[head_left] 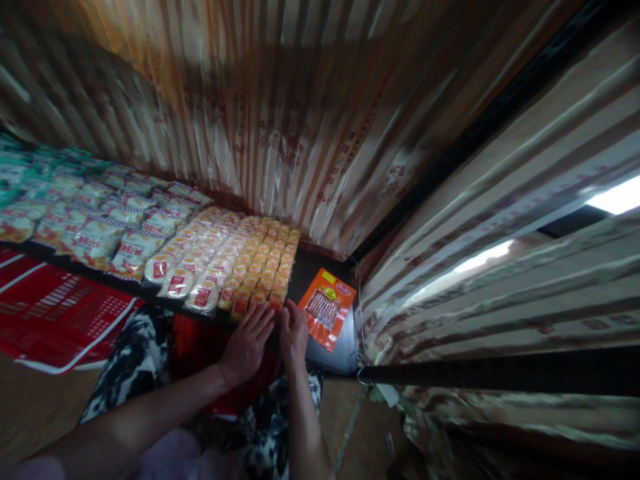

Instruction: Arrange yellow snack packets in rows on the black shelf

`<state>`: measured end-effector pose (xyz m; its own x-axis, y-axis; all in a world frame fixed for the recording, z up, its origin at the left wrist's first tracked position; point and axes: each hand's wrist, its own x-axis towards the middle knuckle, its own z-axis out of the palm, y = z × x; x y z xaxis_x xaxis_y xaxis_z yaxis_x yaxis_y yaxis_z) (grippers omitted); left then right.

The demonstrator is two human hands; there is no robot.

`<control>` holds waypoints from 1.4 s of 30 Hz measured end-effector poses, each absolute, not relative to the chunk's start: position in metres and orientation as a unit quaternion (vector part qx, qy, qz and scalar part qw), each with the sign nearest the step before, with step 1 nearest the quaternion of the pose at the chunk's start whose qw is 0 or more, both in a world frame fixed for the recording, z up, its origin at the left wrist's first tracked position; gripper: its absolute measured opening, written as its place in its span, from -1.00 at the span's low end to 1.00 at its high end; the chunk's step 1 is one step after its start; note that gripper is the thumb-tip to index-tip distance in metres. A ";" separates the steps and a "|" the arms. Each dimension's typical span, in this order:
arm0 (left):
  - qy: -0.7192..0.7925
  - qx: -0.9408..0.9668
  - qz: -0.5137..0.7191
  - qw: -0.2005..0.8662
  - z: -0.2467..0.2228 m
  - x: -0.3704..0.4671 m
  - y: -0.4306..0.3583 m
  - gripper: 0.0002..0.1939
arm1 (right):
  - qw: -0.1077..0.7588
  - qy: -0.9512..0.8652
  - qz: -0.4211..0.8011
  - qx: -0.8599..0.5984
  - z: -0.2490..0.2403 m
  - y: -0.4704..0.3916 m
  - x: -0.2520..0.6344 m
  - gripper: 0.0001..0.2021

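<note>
My left hand (pixel 250 340) lies with its fingers stretched forward against the front of the yellow wrapped snacks (pixel 263 257), which stand in tight rows on a black shelf (pixel 345 353). At the right front corner of those rows is my right hand (pixel 294 328), upright, its fingertips near the last snack; neither hand appears to hold anything. Just right of it lies a flat orange packet (pixel 327 308) with a clear window showing a row of thin brown sticks. Rows of round white wrapped snacks (pixel 203 293) sit left of the yellow ones.
Further left are white snack bags (pixel 136 250) and green packs (pixel 30 177). Creased, printed plastic sheeting (pixel 280 133) hangs behind and to the right, along a black frame post (pixel 425 177). A red printed bag (pixel 65 313) lies below the shelf at left.
</note>
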<state>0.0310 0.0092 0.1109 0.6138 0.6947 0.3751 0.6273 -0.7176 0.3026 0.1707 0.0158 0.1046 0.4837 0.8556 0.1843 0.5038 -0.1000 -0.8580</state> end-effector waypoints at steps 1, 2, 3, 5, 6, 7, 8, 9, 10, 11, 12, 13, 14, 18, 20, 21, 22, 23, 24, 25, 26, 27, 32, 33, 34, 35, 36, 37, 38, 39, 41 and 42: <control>0.365 0.898 0.238 0.065 0.110 0.031 0.010 -0.48 | 0.482 -0.469 0.177 -0.719 0.104 0.016 0.171 -0.57; 0.359 0.901 0.237 0.058 0.110 0.030 0.011 -0.48 | 0.488 -0.463 0.175 -0.719 0.104 0.016 0.172 -0.55; 0.353 0.904 0.235 0.052 0.110 0.030 0.012 -0.47 | 0.492 -0.457 0.179 -0.719 0.104 0.017 0.172 -0.53; 0.342 0.911 0.227 0.043 0.112 0.029 0.015 -0.45 | 0.501 -0.441 0.200 -0.717 0.104 0.020 0.171 -0.47; 0.337 0.914 0.222 0.040 0.112 0.029 0.016 -0.43 | 0.506 -0.433 0.214 -0.714 0.105 0.021 0.170 -0.44; 0.336 0.916 0.217 0.038 0.113 0.029 0.018 -0.41 | 0.512 -0.427 0.227 -0.710 0.105 0.023 0.169 -0.40; 0.336 0.917 0.212 0.036 0.113 0.029 0.019 -0.39 | 0.519 -0.424 0.238 -0.704 0.106 0.026 0.168 -0.38; 0.338 0.917 0.209 0.037 0.113 0.029 0.021 -0.38 | 0.526 -0.422 0.244 -0.697 0.106 0.028 0.167 -0.37; 0.339 0.917 0.207 0.038 0.112 0.029 0.022 -0.37 | 0.533 -0.422 0.248 -0.690 0.106 0.031 0.165 -0.36; 0.338 0.917 0.206 0.042 0.111 0.029 0.024 -0.37 | 0.538 -0.424 0.249 -0.684 0.105 0.035 0.164 -0.36; 0.337 0.917 0.207 0.046 0.111 0.029 0.025 -0.36 | 0.542 -0.425 0.250 -0.681 0.104 0.038 0.162 -0.36; 0.335 0.917 0.209 0.051 0.110 0.029 0.026 -0.36 | 0.544 -0.425 0.252 -0.678 0.103 0.041 0.161 -0.36; 0.333 0.918 0.210 0.056 0.109 0.028 0.027 -0.36 | 0.544 -0.426 0.258 -0.675 0.101 0.044 0.159 -0.35; 0.328 0.919 0.209 0.069 0.106 0.028 0.028 -0.36 | 0.549 -0.427 0.295 -0.655 0.097 0.052 0.152 -0.34; 0.325 0.920 0.210 0.067 0.104 0.027 0.028 -0.36 | 0.557 -0.425 0.310 -0.643 0.097 0.052 0.148 -0.33; 0.324 0.920 0.212 0.062 0.103 0.027 0.029 -0.36 | 0.560 -0.422 0.315 -0.639 0.097 0.052 0.147 -0.32; 0.325 0.920 0.214 0.054 0.102 0.027 0.029 -0.37 | 0.563 -0.419 0.319 -0.637 0.099 0.051 0.147 -0.30; 0.325 0.919 0.217 0.043 0.100 0.026 0.029 -0.37 | 0.566 -0.415 0.320 -0.637 0.100 0.051 0.147 -0.29; 0.325 0.919 0.222 0.028 0.099 0.026 0.030 -0.39 | 0.568 -0.410 0.319 -0.638 0.101 0.051 0.147 -0.28; 0.326 0.918 0.227 0.011 0.099 0.025 0.031 -0.40 | 0.571 -0.405 0.315 -0.641 0.103 0.051 0.148 -0.28; 0.329 0.915 0.232 -0.006 0.099 0.025 0.032 -0.42 | 0.573 -0.400 0.310 -0.644 0.104 0.052 0.149 -0.28; 0.331 0.913 0.238 -0.020 0.100 0.025 0.033 -0.44 | 0.574 -0.398 0.306 -0.647 0.104 0.053 0.151 -0.29; 0.351 0.899 0.256 -0.053 0.106 0.026 0.042 -0.50 | 0.566 -0.404 0.303 -0.651 0.100 0.061 0.153 -0.29; 0.353 0.899 0.254 -0.054 0.106 0.026 0.043 -0.50 | 0.563 -0.405 0.305 -0.653 0.098 0.063 0.151 -0.30; 0.354 0.900 0.250 -0.054 0.105 0.026 0.045 -0.50 | 0.561 -0.407 0.306 -0.653 0.097 0.064 0.150 -0.30; 0.352 0.902 0.245 -0.054 0.103 0.026 0.046 -0.50 | 0.558 -0.410 0.306 -0.653 0.096 0.065 0.148 -0.30; 0.350 0.904 0.240 -0.052 0.100 0.026 0.048 -0.50 | 0.556 -0.414 0.304 -0.653 0.095 0.066 0.146 -0.31; 0.347 0.906 0.237 -0.050 0.098 0.026 0.049 -0.49 | 0.554 -0.419 0.300 -0.654 0.095 0.066 0.145 -0.32; 0.345 0.907 0.235 -0.049 0.096 0.026 0.049 -0.49 | 0.552 -0.424 0.296 -0.654 0.094 0.067 0.144 -0.32; 0.345 0.908 0.234 -0.048 0.095 0.026 0.049 -0.49 | 0.551 -0.429 0.292 -0.654 0.094 0.067 0.143 -0.32; 0.344 0.908 0.232 -0.049 0.096 0.026 0.049 -0.49 | 0.551 -0.431 0.289 -0.653 0.093 0.067 0.144 -0.33; 0.345 0.908 0.233 -0.052 0.097 0.026 0.048 -0.50 | 0.554 -0.428 0.288 -0.653 0.092 0.068 0.146 -0.34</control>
